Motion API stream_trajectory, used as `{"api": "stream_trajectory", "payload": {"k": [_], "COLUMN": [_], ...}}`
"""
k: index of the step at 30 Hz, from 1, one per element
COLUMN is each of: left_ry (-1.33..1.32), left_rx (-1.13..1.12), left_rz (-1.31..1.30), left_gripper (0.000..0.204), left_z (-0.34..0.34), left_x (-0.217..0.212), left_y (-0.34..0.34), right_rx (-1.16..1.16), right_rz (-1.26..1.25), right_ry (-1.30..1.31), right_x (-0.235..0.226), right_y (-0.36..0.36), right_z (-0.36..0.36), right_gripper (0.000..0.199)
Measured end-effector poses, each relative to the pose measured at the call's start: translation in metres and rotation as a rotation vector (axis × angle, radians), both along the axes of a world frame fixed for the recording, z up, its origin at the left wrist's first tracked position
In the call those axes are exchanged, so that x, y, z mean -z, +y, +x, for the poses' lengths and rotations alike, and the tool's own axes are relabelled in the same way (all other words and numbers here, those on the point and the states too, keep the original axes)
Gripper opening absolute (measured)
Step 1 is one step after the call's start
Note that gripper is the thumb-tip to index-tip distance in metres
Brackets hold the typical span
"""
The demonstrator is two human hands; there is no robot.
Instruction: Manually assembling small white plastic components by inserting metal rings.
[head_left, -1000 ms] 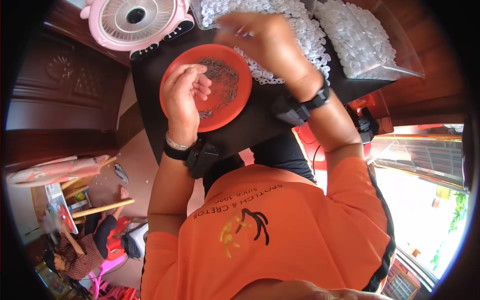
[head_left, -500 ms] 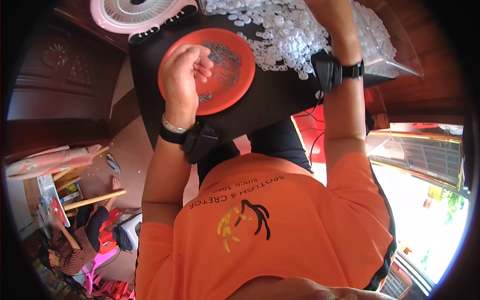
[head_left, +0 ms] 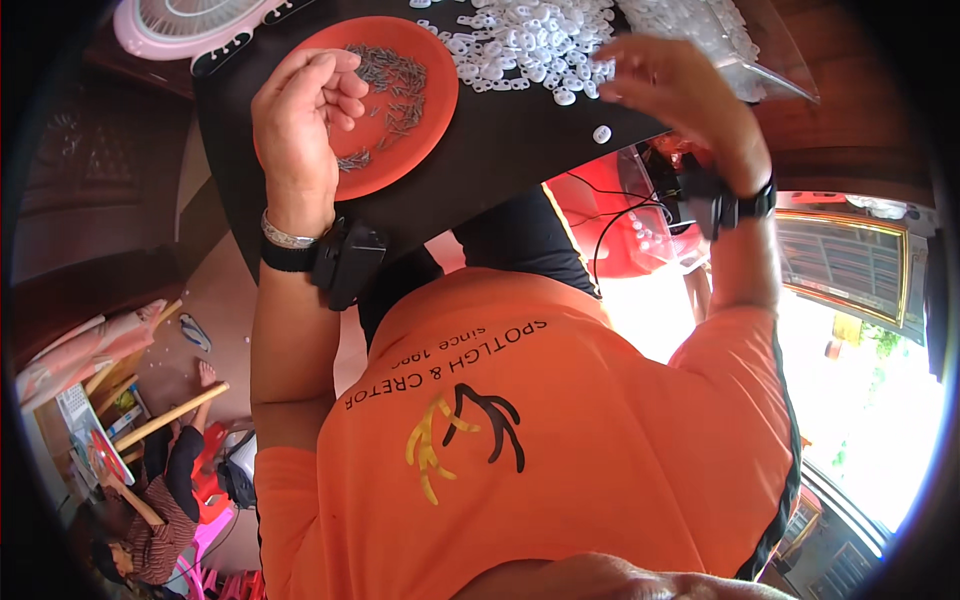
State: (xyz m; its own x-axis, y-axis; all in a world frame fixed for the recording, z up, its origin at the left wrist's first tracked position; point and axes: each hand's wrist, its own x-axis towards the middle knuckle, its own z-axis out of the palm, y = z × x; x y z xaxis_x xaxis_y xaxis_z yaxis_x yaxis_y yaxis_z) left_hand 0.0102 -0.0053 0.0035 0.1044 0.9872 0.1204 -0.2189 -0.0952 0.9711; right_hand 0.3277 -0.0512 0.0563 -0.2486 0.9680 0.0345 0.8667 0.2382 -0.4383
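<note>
My left hand [head_left: 305,120] is held above the left side of an orange plate [head_left: 440,120]. Its fingers are curled in toward the palm, and whatever they may hold is hidden. Many small grey metal pins, perhaps screws or nails [head_left: 395,80], lie scattered on that plate. Over the right part of the table, my right hand [head_left: 690,95] has its fingers loosely apart at the near edge of a heap of small white oval plastic pieces [head_left: 535,40]; motion blurs it a little. One white oval piece [head_left: 602,133] lies by itself below those fingers.
A black table [head_left: 490,160] bears the plate and the heap. Beyond my right hand is a clear plastic bag or tray of white pieces [head_left: 690,30]. A pink fan [head_left: 190,25] stands at the far left. Cables [head_left: 610,195] hang by the table's right edge. Another person [head_left: 160,520] sits at the lower left.
My right hand has drawn back toward me from the far side of the white heap. The lone oval piece now shows below it. My left hand keeps its curled pose above the plate.
</note>
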Motion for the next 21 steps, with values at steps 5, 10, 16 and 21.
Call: {"api": "stream_trajectory", "payload": {"k": [5,10,16,21], "left_ry": [0.026,0.023,0.057,0.050], "left_rx": [-0.014,-0.007,-0.014,-0.015], "left_rz": [-0.033,-0.051,-0.053,-0.031], "left_gripper": [0.021,0.021,0.023,0.022], "left_z": [0.001,0.003,0.002,0.003], "left_x": [0.001,0.000,-0.001,-0.001], "left_y": [-0.004,-0.006,-0.005,-0.006], "right_rx": [0.123,0.153,0.132,0.116], "right_rz": [0.459,0.414,0.378,0.277], "right_ry": [-0.140,-0.288,-0.336,-0.322], "right_x": [0.061,0.097,0.105,0.102], "right_y": [-0.040,-0.030,0.021,0.070], "right_z": [-0.006,-0.010,0.000,-0.022], "right_gripper": [0.064,0.086,0.090,0.086]}}
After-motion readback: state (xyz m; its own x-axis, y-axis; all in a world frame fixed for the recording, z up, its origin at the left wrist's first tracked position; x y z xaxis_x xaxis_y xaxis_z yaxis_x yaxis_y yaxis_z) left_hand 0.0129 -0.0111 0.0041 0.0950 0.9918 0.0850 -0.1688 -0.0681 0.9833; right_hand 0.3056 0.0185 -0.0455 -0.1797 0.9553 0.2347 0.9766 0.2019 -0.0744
